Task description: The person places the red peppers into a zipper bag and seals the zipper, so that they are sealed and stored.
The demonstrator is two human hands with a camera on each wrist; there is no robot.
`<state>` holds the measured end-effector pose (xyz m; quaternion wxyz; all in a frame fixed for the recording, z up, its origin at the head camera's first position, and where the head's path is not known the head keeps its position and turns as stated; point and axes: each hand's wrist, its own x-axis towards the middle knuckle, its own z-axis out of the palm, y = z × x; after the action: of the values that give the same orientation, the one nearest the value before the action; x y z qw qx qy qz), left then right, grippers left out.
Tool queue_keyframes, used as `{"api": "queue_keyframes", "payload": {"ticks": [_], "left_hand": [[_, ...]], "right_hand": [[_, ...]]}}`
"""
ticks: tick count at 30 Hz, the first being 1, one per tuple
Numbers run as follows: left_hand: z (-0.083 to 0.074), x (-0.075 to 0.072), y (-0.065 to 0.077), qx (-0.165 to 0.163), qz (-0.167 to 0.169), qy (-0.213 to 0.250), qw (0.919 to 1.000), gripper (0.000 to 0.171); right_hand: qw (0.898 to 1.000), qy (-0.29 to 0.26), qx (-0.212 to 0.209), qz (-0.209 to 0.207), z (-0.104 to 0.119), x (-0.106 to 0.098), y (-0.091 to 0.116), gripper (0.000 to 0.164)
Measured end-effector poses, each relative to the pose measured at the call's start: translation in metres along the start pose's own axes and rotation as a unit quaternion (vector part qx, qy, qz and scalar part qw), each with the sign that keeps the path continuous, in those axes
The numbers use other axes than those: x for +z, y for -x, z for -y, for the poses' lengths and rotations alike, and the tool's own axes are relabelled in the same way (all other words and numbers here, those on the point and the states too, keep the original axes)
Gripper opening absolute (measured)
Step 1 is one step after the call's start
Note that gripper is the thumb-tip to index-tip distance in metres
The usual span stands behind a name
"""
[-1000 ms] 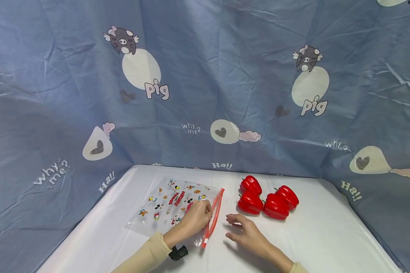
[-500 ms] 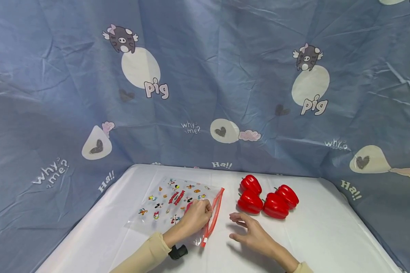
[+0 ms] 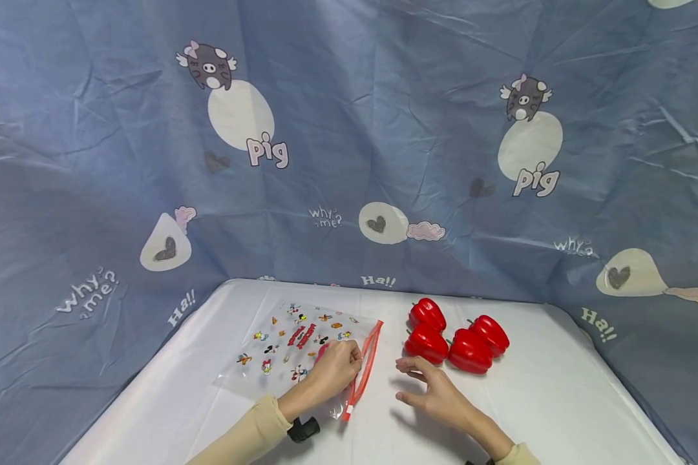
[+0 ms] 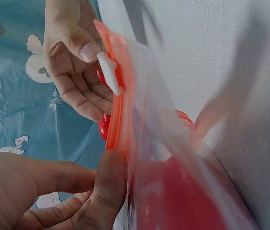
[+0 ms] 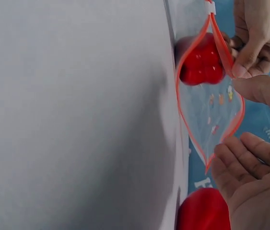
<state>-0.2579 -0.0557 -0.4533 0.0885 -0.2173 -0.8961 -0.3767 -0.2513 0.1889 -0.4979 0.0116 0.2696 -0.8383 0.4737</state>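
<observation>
A clear zip bag (image 3: 267, 352) with cartoon prints lies on the table, its red zipper edge facing right. My left hand (image 3: 334, 368) pinches the upper edge of its mouth between thumb and fingers, and the mouth gapes in the right wrist view. Inside, close to the opening, sits one red bell pepper (image 5: 204, 64). A white slider (image 4: 109, 73) is at the near end of the zipper. To the right of the bag my right hand (image 3: 439, 397) holds nothing, its fingers loosely bent and thumb apart. Its fingertips are just in front of several red bell peppers (image 3: 470, 352).
The table (image 3: 558, 400) has a white cover. Behind it and at the sides hangs a blue curtain (image 3: 349, 142) with pig prints. A black wrist mount (image 3: 304, 429) sits under the left forearm.
My right hand has drifted slightly right, away from the bag mouth and nearer the peppers. The left hand and the bag stay in place.
</observation>
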Motion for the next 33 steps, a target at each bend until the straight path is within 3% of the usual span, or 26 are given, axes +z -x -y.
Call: {"api": "queue_keyframes", "payload": {"ticks": [9, 15, 25, 33], "left_hand": [[0.001, 0.001, 0.0, 0.009, -0.011, -0.008, 0.9999, 0.014], [0.001, 0.001, 0.0, 0.0, -0.006, -0.005, 1.0, 0.014], [0.001, 0.0, 0.0, -0.008, -0.002, -0.01, 0.9999, 0.014], [0.001, 0.001, 0.0, -0.003, 0.0, -0.006, 1.0, 0.014]], "right_hand": [[1.0, -0.006, 0.0, -0.019, 0.011, -0.012, -0.001, 0.05], [1.0, -0.004, -0.007, -0.025, -0.002, -0.022, -0.004, 0.054], [0.998, 0.006, 0.023, -0.053, -0.004, -0.044, -0.007, 0.059], [0.997, 0.025, -0.004, -0.075, -0.007, -0.059, -0.007, 0.058]]}}
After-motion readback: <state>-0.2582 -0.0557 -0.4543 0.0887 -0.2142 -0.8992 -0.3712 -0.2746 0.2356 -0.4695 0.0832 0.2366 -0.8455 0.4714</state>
